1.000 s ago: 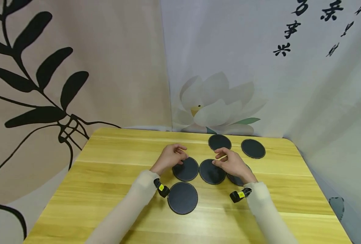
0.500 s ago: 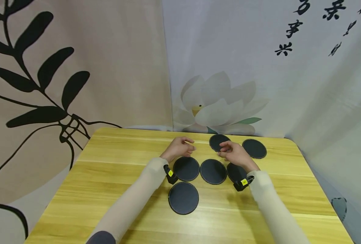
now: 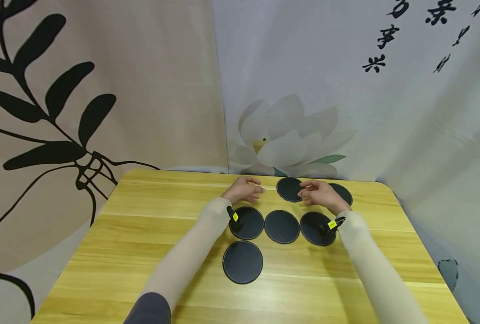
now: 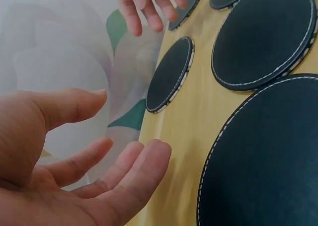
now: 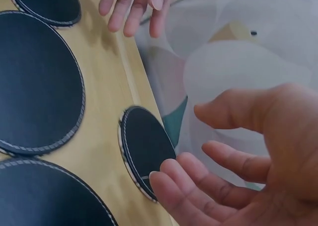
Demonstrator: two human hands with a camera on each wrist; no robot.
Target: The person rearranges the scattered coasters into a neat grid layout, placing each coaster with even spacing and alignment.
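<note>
Several round black coasters with pale stitched rims lie on the wooden table. My left hand (image 3: 245,189) hovers behind the left coaster (image 3: 249,220) of the middle row, its fingers loosely bent around nothing. That row also has a middle coaster (image 3: 282,227) and a right coaster (image 3: 314,225). Between the two hands lies the back coaster (image 3: 288,189), nearest to my right hand (image 3: 322,195), which holds nothing and partly covers the back right coaster (image 3: 344,193). In the right wrist view, my fingers (image 5: 198,191) overlap the back coaster's edge; contact cannot be told.
A single coaster (image 3: 242,262) lies in front of the row's left one. The table (image 3: 151,252) ends at the back against a printed cloth (image 3: 175,90) with leaves, a lotus and dark characters. A wrist camera (image 3: 234,217) sits on each sleeve.
Both hands have moved away from above the middle row toward the table's back edge, the right one also shifting rightward. The coasters stay where they were.
</note>
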